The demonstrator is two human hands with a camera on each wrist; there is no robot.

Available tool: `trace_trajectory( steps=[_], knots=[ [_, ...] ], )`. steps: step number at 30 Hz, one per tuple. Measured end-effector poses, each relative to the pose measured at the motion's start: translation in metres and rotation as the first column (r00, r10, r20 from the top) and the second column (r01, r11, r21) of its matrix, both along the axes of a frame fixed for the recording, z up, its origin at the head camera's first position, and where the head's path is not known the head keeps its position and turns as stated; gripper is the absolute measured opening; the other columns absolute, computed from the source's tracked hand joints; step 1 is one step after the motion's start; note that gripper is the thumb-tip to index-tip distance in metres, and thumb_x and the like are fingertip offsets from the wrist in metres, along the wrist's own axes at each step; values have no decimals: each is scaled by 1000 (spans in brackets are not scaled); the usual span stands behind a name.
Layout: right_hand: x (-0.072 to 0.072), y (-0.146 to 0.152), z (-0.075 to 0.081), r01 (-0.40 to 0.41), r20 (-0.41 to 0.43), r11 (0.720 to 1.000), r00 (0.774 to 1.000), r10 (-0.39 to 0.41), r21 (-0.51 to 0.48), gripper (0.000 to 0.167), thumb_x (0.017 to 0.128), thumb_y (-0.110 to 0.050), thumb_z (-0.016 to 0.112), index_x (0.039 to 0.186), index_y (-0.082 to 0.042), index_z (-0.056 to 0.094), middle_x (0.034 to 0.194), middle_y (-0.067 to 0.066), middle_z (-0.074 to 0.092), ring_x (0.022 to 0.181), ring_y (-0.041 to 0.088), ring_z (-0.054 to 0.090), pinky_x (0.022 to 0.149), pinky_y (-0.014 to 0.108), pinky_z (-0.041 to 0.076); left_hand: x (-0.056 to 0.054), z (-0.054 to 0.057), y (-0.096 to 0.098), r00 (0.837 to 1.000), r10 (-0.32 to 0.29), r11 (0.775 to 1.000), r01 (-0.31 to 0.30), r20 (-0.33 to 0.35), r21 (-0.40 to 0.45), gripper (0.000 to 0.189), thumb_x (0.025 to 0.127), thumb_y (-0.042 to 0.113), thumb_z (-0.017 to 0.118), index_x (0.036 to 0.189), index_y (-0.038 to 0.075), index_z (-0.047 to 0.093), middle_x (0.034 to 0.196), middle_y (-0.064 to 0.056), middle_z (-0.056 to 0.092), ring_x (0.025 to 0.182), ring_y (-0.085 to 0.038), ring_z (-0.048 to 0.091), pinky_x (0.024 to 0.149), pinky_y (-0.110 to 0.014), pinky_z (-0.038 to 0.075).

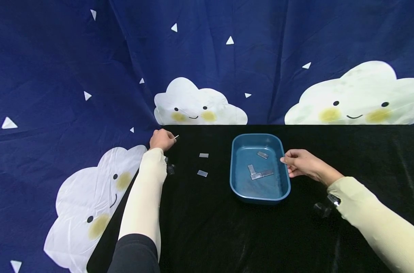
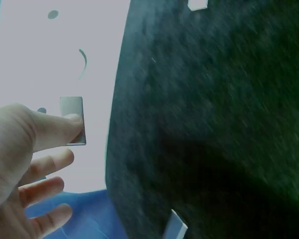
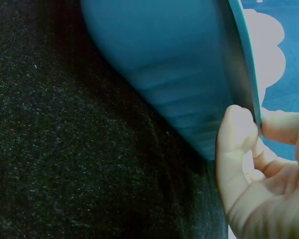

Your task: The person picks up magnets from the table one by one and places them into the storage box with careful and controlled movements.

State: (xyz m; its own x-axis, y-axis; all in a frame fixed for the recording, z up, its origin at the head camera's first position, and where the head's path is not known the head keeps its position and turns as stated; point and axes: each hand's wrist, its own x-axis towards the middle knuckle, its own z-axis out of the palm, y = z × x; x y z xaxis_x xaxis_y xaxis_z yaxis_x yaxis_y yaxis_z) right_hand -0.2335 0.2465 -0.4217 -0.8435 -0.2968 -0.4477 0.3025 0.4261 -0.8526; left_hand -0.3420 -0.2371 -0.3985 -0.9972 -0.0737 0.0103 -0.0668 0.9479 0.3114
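My left hand [image 1: 162, 139] is raised at the far left of the black surface and pinches a small flat silver rectangular plate [image 2: 72, 107] between thumb and fingers. In the left wrist view the plate stands out past the thumb tip. My right hand [image 1: 303, 165] grips the right rim of a blue plastic tub [image 1: 260, 200], thumb on one side and fingers on the other. Several similar silver plates [image 1: 262, 155] lie on the tub's floor. Two more, a farther plate [image 1: 203, 155] and a nearer plate [image 1: 202, 173], lie between my left hand and the tub.
A black cloth-like surface [image 1: 200, 227] lies under everything. Behind it and along the left hangs a dark blue curtain [image 1: 200, 49] with white clouds and triangles. Small dark glossy shapes [image 1: 322, 209] show near both wrists.
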Motion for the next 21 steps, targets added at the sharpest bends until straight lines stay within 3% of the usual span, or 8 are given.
trace_trajectory(
  steps=[6, 15, 21],
  knots=[
    [-1, 0, -1, -2, 0, 1000, 1000, 2, 5, 25, 102, -26, 49, 116, -6, 47, 87, -1, 57, 76, 11, 64, 74, 27, 59, 0, 13, 22, 997, -60, 998, 61, -57, 30, 18, 88, 27, 66, 94, 15, 79, 102, -9, 74, 108, -33, 61, 92, -46, 50],
    [-3, 1, -3, -9, 4, 1000, 1000, 9, -2, 25, 102, -27, 50, 116, -7, 47, 88, -1, 57, 77, 11, 64, 74, 28, 59, -3, 18, 44, 986, -137, 990, 139, -97, 10, 15, 87, 25, 70, 94, 15, 80, 99, -7, 76, 101, -31, 64, 89, -44, 51],
    [-6, 2, -5, -4, 10, 1000, 1000, 4, -5, 26, 101, -28, 51, 116, -7, 47, 87, -1, 57, 76, 11, 64, 74, 27, 59, -2, 28, 64, 975, -180, 983, 184, -128, 16, 15, 86, 26, 71, 92, 16, 79, 101, -6, 74, 99, -29, 64, 87, -45, 52]
  ],
)
